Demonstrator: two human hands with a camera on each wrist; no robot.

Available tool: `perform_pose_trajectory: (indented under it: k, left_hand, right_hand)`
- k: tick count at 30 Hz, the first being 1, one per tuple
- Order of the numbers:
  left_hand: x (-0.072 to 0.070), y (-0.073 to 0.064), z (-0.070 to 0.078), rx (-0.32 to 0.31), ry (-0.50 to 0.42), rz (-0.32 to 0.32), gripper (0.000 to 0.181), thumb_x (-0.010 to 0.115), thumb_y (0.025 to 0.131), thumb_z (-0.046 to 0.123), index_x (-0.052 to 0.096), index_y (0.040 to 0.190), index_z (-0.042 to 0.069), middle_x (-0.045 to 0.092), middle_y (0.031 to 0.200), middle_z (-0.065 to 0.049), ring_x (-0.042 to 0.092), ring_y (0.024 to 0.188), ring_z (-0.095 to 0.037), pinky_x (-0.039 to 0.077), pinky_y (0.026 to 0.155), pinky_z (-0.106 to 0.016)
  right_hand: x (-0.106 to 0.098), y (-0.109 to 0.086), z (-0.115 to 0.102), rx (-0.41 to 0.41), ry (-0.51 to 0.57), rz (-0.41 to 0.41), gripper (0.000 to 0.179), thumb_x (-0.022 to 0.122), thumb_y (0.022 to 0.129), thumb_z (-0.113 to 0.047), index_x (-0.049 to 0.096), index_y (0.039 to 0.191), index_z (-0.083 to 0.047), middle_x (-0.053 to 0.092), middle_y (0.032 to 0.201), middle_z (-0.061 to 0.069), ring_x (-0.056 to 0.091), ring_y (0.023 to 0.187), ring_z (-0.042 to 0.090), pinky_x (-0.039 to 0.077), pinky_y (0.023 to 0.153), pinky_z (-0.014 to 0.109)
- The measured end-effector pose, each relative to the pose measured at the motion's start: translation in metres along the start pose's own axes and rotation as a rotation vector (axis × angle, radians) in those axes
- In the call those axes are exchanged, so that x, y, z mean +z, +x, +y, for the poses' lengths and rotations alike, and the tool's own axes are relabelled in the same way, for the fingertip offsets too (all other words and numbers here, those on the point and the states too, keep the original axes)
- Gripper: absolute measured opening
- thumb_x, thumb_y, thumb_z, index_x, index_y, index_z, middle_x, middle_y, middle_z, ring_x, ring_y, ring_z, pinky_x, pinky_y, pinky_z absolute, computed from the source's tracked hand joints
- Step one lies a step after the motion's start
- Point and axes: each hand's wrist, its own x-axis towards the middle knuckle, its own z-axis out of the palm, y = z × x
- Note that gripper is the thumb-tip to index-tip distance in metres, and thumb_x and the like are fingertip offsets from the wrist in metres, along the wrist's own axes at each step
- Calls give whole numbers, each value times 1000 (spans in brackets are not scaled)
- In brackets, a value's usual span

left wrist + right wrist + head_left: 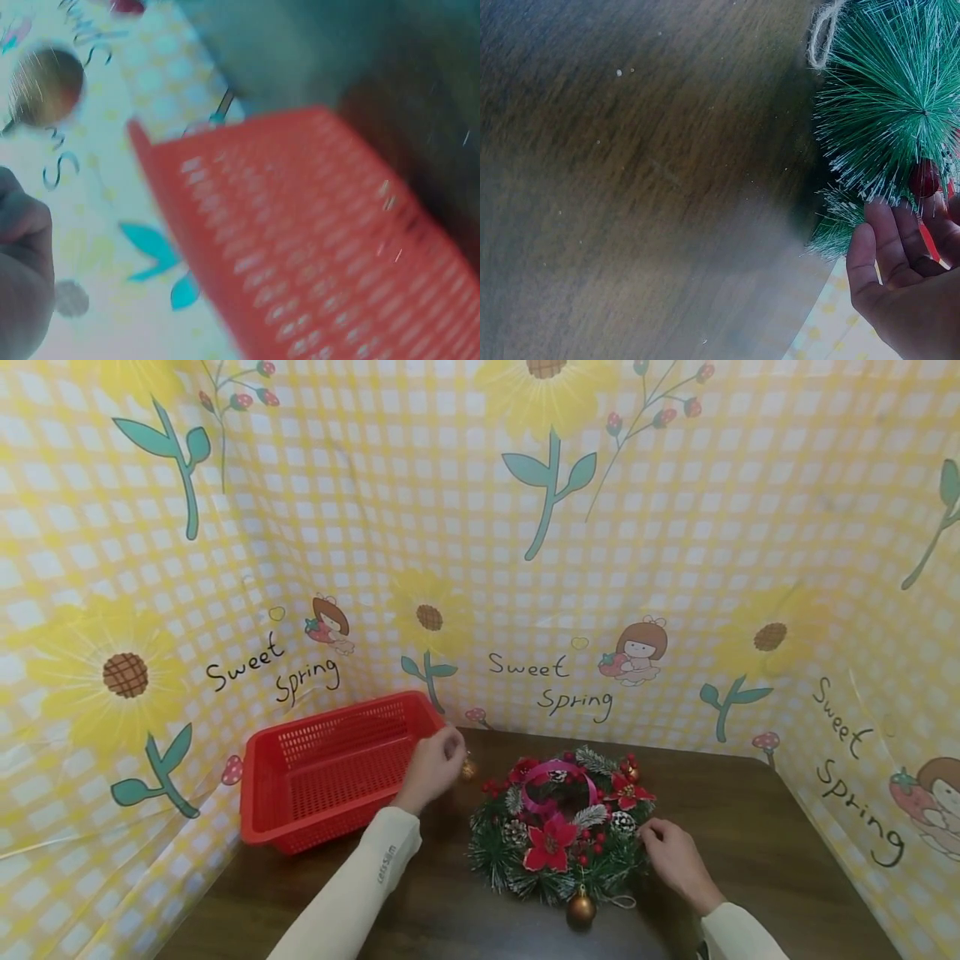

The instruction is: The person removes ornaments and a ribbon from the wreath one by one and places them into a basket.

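Note:
My left hand (437,764) is raised by the right end of the red basket (266,802), pinching a small gold bauble (468,768) that hangs from its fingers. The left wrist view shows the same bauble (46,86), blurred, beyond the left hand (22,255). On the table lies a Christmas wreath (551,843) of green needles with red flowers, pine cones, berries and a pink ribbon loop (527,785). Against its right edge rests my right hand (678,860). In the right wrist view, the right hand (907,277) has loosely bent fingers reaching among the needles, its thumb apart.
A second gold bauble (581,910) hangs at the wreath's front edge, beside a loop of twine (622,902). The basket stands at the table's left. Yellow-checked cloth (420,518) with printed flowers walls in the back and sides of the brown table (750,827).

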Motion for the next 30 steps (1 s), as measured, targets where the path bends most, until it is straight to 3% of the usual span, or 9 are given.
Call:
perform_pose_trajectory:
  k: [5, 9, 13, 20, 26, 30]
  left_hand:
    - [-28, 14, -8, -75, 35, 105, 4, 56, 90, 16, 58, 86, 16, 54, 63, 2, 50, 52, -15, 44, 50, -31]
    - [-49, 20, -18, -188, 112, 114, 3, 56, 90, 18, 56, 88, 16, 55, 70, -1, 51, 60, -18, 44, 54, -33]
    - [-62, 20, -32, -262, 189, 93, 6, 54, 90, 20, 55, 88, 15, 57, 73, -3, 52, 63, -20, 43, 57, -34]
    - [-71, 14, -52, -365, 278, 55, 11, 53, 90, 23, 55, 87, 13, 57, 73, -4, 53, 63, -21, 42, 58, -36]
    - [-74, 11, -56, -490, 325, 11, 13, 56, 89, 23, 55, 84, 11, 57, 74, -6, 54, 67, -24, 41, 62, -39]
    - [-75, 10, -60, -541, 342, -19, 14, 56, 89, 24, 56, 84, 10, 58, 73, -6, 55, 68, -24, 42, 63, -40]
  right_hand:
    - [1, 0, 2, 0, -6, 0, 23, 47, 96, -14, 67, 92, -3, 62, 85, 6, 51, 72, 19, 42, 62, 34]
    - [0, 1, 2, 3, -1, -7, 23, 47, 96, -14, 68, 93, -3, 62, 85, 6, 51, 72, 19, 42, 62, 34]
    - [-1, 0, 1, 2, 5, -13, 23, 47, 96, -14, 67, 94, -2, 62, 86, 6, 51, 73, 19, 42, 62, 35]
    - [-1, -1, -1, 6, 11, -13, 23, 47, 96, -14, 67, 94, -2, 61, 83, 6, 51, 72, 19, 42, 60, 34]
    - [-2, -2, -3, 10, 22, -15, 23, 47, 97, -14, 66, 95, -2, 61, 85, 6, 51, 72, 19, 42, 60, 34]
    - [-3, -2, -3, 12, 35, -25, 24, 47, 98, -16, 65, 98, -1, 61, 86, 6, 50, 71, 19, 41, 58, 33]
